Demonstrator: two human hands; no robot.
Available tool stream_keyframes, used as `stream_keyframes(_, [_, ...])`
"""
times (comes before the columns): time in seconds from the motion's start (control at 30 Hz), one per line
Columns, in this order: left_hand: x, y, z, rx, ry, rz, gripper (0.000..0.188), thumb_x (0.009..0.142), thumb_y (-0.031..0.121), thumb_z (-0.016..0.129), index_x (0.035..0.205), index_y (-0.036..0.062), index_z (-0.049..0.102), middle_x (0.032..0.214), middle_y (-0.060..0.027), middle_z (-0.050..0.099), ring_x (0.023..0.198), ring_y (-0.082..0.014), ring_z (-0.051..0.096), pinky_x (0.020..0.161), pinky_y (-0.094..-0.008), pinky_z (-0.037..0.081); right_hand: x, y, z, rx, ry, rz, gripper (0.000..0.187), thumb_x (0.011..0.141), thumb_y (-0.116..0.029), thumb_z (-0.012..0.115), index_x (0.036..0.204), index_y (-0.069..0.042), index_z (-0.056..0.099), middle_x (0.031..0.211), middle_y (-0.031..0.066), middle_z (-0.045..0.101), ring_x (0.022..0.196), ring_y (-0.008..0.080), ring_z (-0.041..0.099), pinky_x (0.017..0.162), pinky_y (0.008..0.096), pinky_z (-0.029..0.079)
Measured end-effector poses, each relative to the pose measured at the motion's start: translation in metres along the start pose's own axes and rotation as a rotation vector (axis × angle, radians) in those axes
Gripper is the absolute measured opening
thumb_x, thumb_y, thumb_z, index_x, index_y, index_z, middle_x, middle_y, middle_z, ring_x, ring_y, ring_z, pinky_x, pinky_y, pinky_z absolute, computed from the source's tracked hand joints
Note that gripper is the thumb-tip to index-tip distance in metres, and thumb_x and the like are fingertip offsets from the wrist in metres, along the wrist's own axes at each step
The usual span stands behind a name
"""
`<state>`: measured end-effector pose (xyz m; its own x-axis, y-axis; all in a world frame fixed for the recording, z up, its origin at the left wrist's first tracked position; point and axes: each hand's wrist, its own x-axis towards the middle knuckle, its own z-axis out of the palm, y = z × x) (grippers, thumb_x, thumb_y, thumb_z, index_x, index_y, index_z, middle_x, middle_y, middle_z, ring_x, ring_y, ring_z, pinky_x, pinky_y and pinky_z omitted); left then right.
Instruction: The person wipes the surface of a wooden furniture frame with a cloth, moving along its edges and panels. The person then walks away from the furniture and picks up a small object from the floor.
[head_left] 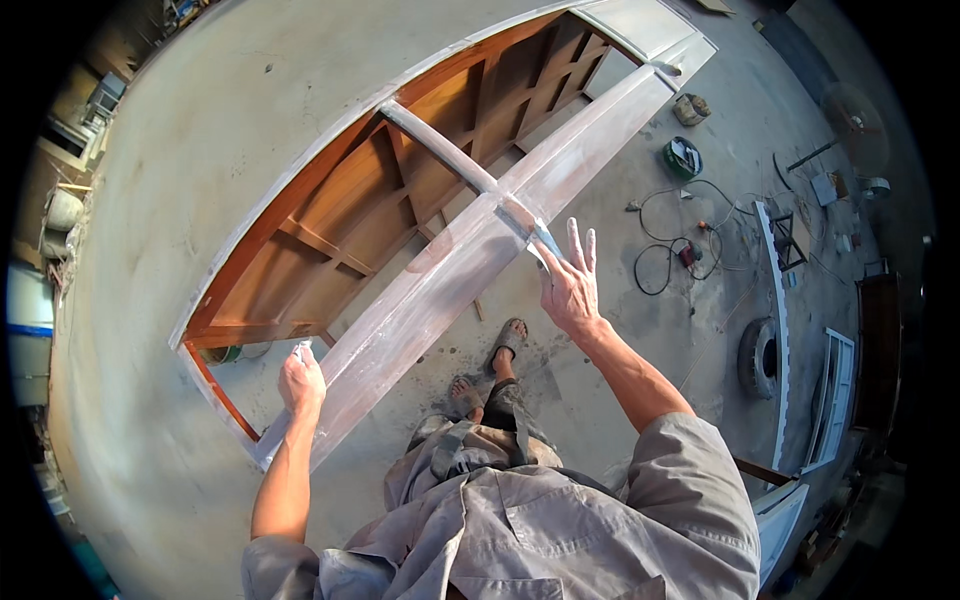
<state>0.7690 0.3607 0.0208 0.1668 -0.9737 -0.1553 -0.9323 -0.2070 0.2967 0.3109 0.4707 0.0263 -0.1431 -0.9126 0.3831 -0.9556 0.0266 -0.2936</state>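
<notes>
My right hand (pixel 572 295) pinches a flat scraper (pixel 541 238) with a bluish-grey end, while two of its fingers stretch out straight. The scraper touches the wide rail of a large wooden frame (pixel 430 265), close to where a crosspiece (pixel 440 148) joins it. Whitish, streaky coating covers this rail; inside, the frame shows bare orange-brown wood panels and ribs. At the near left end, my left hand (pixel 302 382) is closed beside the rail, above a gap in the frame. Something white shows at its fingertips, too small to name.
On the floor to the right lie a dark green tub (pixel 683 157), a crusted bucket (pixel 691 109), a looped cable (pixel 655 262) and a tyre (pixel 760 357). White frames (pixel 830 400) stand farther right. My sandalled feet (pixel 508 343) are below the rail.
</notes>
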Motion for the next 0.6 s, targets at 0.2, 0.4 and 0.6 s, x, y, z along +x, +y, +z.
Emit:
stream_keyframes(0.2, [0.003,-0.004,0.003,0.000,0.039,0.054,0.044,0.106,0.037,0.050,0.106,0.0002,0.073,0.100,-0.0267,0.073,0.097,-0.0481,0.069,0.084,-0.0557,0.053,0.054,-0.011,0.045,0.018,0.120,0.183,0.051,0.093,-0.003,0.058,0.144,-0.007,0.059,0.153,0.0125,0.056,0.154,0.0397,0.033,0.129,0.0591,0.014])
stream_keyframes(0.4, [0.002,-0.010,0.006,0.050,0.061,0.057,0.043,0.107,0.035,0.048,0.104,0.0002,0.073,0.097,-0.0276,0.072,0.094,-0.0485,0.068,0.082,-0.0557,0.053,0.032,-0.008,0.037,-0.040,0.072,0.216,0.056,0.088,-0.005,0.061,0.144,-0.005,0.059,0.150,0.0144,0.059,0.155,0.0394,0.032,0.128,0.0627,0.010])
stream_keyframes(0.6, [-0.003,-0.010,0.000,0.057,0.009,0.052,0.039,0.107,0.033,0.049,0.111,0.0009,0.072,0.102,-0.0270,0.073,0.098,-0.0477,0.068,0.085,-0.0552,0.052,0.040,-0.011,0.030,0.002,0.039,0.200,0.047,0.095,-0.008,0.060,0.142,-0.004,0.061,0.148,0.0140,0.061,0.153,0.0391,0.035,0.128,0.0604,0.013])
